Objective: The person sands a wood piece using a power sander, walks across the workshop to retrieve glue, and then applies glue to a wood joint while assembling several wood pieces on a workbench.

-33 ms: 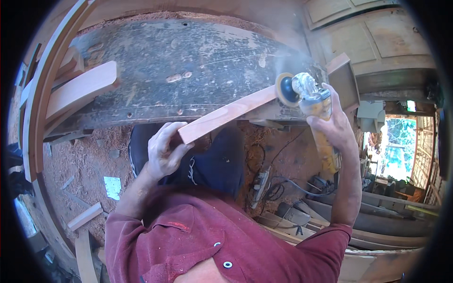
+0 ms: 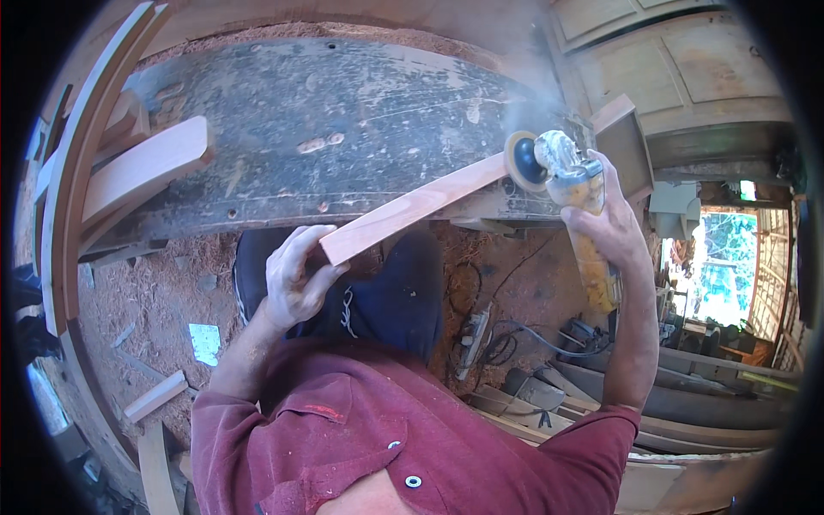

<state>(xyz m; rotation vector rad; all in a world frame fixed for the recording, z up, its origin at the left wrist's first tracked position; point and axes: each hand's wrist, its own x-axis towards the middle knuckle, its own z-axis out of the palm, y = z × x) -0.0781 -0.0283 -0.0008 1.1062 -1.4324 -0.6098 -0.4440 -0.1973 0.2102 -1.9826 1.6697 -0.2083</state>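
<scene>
My left hand (image 2: 298, 273) grips the near end of a pale reddish wooden strip (image 2: 416, 204), which slants up to the right over the edge of a dark, worn workbench (image 2: 343, 112). In my right hand (image 2: 611, 219) is a yellow angle grinder (image 2: 584, 193), its body pointing down toward my forearm. A round sanding disc (image 2: 525, 160) with a dark backing sits at the grinder's head, against the strip's far end. Pale dust (image 2: 524, 99) hangs in the air just beyond the disc.
Curved wooden pieces (image 2: 150, 167) rest on the bench's left end, beside long upright strips (image 2: 81, 172). At the bench's right end stands a wooden box-like piece (image 2: 622, 142). Shavings cover the floor, where a power strip (image 2: 475, 339) and cables lie. Stacked boards (image 2: 687, 403) are at lower right.
The disc and grinder have shifted very slightly to the right. My left hand and the strip's near end have moved a touch to the left.
</scene>
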